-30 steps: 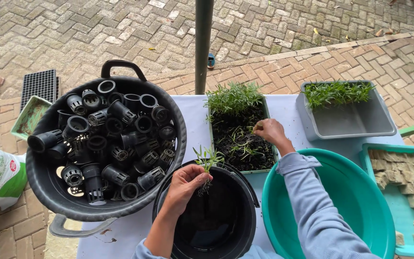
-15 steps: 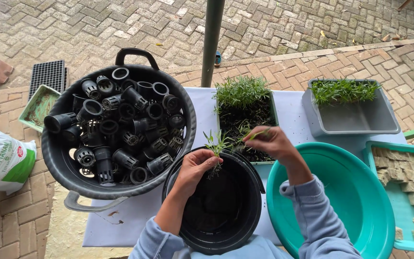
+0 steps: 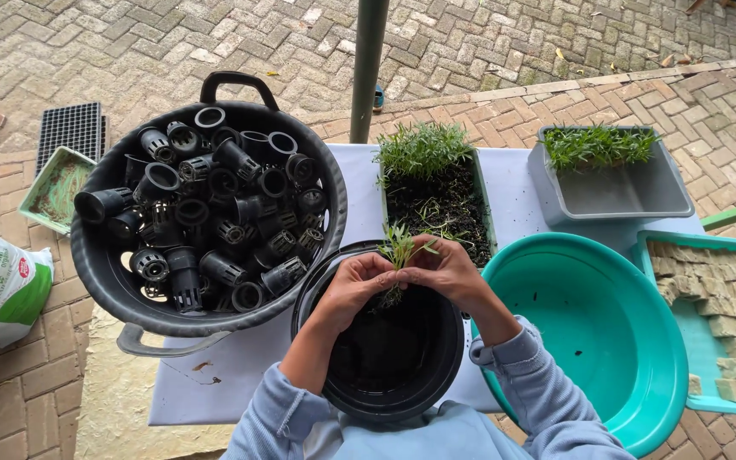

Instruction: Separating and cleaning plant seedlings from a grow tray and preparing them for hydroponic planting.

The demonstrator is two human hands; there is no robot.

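Fingers [image 3: 389, 271] of both hands now pinching seedling clump [image 3: 399, 247] together over black pot [image 3: 385, 375].

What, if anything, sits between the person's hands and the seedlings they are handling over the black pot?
Nothing visible does. The left hand and right hand meet directly around the seedlings, fingers pinching their base above the black pot. The green tops stick up free between the hands; the roots are mostly hidden by the fingers.
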